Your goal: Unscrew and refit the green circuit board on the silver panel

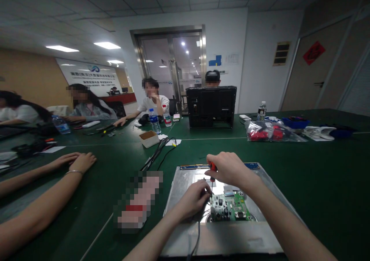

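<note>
Counted near, at centre: one silver metal panel, one green circuit board, one red-handled screwdriver, two working hands, left hand and right hand. Near left: two bare forearms of a co-worker, one bracelet. Farther off: three water bottles, one small cardboard box, one black monitor housing, one clear bag of red parts. Far side: four seated people.

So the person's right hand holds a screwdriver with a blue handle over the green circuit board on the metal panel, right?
Not quite: the head view shows the screwdriver handle is red, not blue. The right hand does hold it over the green circuit board on the metal panel.
</note>
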A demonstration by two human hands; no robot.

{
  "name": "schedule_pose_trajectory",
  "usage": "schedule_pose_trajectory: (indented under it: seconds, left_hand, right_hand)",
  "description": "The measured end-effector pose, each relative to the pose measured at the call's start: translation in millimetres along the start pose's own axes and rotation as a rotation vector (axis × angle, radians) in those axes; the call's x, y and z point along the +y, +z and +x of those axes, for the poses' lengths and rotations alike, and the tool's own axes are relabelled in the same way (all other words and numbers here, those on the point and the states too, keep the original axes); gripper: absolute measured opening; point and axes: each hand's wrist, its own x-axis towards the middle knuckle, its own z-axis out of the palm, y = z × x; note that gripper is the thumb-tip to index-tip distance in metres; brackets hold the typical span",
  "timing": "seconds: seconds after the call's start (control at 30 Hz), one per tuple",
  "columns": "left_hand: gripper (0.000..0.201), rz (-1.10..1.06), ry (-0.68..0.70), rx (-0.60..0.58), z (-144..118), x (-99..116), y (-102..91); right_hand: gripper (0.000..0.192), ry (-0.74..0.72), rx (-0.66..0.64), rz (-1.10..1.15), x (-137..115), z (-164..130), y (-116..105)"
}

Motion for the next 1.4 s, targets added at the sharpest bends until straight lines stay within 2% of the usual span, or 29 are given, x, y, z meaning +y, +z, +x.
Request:
schedule_pose_trajectory:
  seconds: [0.17, 0.47, 0.9, 1.17, 1.4]
  left_hand:
    - [0.01, -0.027, 0.012, 0.003, -0.3, -0.9, -0.3]
    - [0.008, 0.005, -0.001, 0.0, 0.2, -0.3, -0.6]
    - [0.005, 0.015, -0.008, -0.019, -1.2, 1.5, -1.6]
    - [0.007, -0.008, 0.021, -0.012, 0.6, -4.0, 1.2]
    - [0.007, 0.0, 0.021, -0.014, 0.0, -3.3, 0.7]
  right_hand:
    - [0.025, -0.068, 0.01, 0.081, 4.9, -2.6, 1.8]
    - [0.01, -0.054, 0.04, 0.059, 0.5, 0.7, 3.4]
    - [0.019, -0.016, 0.027, 0.015, -0.1, 2.5, 3.2]
    - [0.019, -0.081, 0.015, 0.131, 4.5, -3.0, 3.1]
    - [0.021, -0.018, 0.021, 0.029, 0.7, 3.0, 4.2]
